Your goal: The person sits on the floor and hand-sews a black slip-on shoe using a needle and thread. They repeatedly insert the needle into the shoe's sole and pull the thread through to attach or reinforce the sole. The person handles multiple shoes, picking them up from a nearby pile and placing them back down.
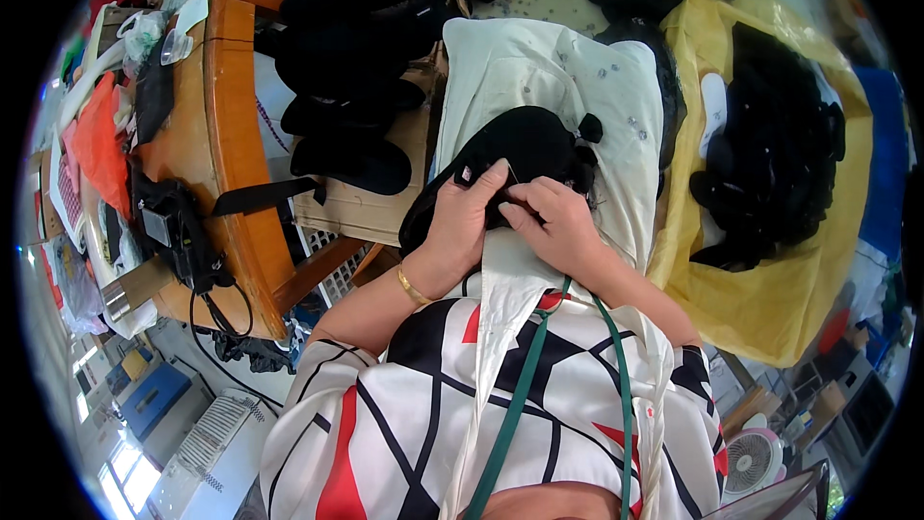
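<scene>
A black cloth shoe lies on the white cloth over my lap, with a small black tuft at its far right side. My left hand grips its near left edge, thumb pressed on top beside a small pale label. Close by, my right hand has thumb and forefinger pinched together over the shoe's opening. A thin needle-like sliver shows by the fingertips, too fine to make out surely. Both hands nearly touch.
Several black shoes are heaped on a cardboard box at the left, beside a wooden table with a black bag. At the right, a yellow-lined container holds more black shoes. Green straps hang before me.
</scene>
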Available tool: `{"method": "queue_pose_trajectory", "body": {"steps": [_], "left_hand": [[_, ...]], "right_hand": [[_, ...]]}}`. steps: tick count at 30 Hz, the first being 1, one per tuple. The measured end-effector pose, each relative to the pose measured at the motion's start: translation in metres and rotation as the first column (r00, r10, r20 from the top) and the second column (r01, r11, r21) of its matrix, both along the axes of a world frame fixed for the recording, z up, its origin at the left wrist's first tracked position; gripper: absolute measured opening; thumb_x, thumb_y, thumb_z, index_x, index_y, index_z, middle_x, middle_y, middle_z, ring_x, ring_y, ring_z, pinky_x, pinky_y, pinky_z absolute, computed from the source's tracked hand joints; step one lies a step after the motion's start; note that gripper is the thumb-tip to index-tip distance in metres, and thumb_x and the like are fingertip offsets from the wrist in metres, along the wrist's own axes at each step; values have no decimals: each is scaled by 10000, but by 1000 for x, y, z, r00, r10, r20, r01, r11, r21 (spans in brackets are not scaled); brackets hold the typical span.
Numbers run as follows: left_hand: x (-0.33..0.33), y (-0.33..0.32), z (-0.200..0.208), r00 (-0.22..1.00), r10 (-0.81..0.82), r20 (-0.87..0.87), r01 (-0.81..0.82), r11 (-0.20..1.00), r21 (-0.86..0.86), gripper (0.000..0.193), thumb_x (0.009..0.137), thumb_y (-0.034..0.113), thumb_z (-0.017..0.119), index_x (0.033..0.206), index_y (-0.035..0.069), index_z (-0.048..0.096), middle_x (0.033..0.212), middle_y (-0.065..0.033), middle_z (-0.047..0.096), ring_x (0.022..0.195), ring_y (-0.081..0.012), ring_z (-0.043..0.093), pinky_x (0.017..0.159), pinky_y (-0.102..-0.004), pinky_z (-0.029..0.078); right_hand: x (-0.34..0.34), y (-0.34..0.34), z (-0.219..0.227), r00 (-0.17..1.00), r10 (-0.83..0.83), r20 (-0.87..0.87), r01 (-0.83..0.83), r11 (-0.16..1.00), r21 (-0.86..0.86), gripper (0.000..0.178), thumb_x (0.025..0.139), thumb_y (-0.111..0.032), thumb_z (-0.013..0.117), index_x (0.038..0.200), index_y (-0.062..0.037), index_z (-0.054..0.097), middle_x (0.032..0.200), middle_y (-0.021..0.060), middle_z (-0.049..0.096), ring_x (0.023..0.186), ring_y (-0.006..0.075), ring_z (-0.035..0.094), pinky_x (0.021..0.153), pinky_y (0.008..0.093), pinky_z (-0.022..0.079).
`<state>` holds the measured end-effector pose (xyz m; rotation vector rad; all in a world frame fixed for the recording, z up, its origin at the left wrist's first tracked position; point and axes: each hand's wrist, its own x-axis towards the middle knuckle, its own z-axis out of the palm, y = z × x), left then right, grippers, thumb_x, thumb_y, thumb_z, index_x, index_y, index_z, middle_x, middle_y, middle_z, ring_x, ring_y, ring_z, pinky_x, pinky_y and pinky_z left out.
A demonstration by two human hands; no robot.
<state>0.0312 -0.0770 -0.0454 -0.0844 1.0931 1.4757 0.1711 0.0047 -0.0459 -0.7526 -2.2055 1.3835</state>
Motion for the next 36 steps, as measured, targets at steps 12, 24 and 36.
{"method": "queue_pose_trajectory", "body": {"steps": [12,24,36], "left_hand": [[-4,13,8,996,55,65,-44,988,-147,270,912,121,692,1160,24,646,1056,-49,693,929,-159,654,844,-322,533],[1,13,13,999,41,9,-40,993,-113,264,892,119,719,1132,26,661,1048,-41,694,941,-136,648,874,-300,507],[8,10,19,999,-2,-53,-3,995,-97,221,901,155,722,1055,6,668,1016,-57,687,916,-134,642,839,-301,519]], "right_hand": [[-1,18,23,963,-103,248,246,706,-664,96,954,-91,605,1003,-9,608,688,7,589,584,53,538,544,232,443],[1,20,16,974,-71,216,193,758,-623,101,939,-78,604,997,0,632,646,-13,554,546,35,461,503,236,383],[-1,22,11,979,-76,187,191,656,-730,88,948,-94,610,970,-9,616,662,-18,553,569,41,479,517,237,408]]}}
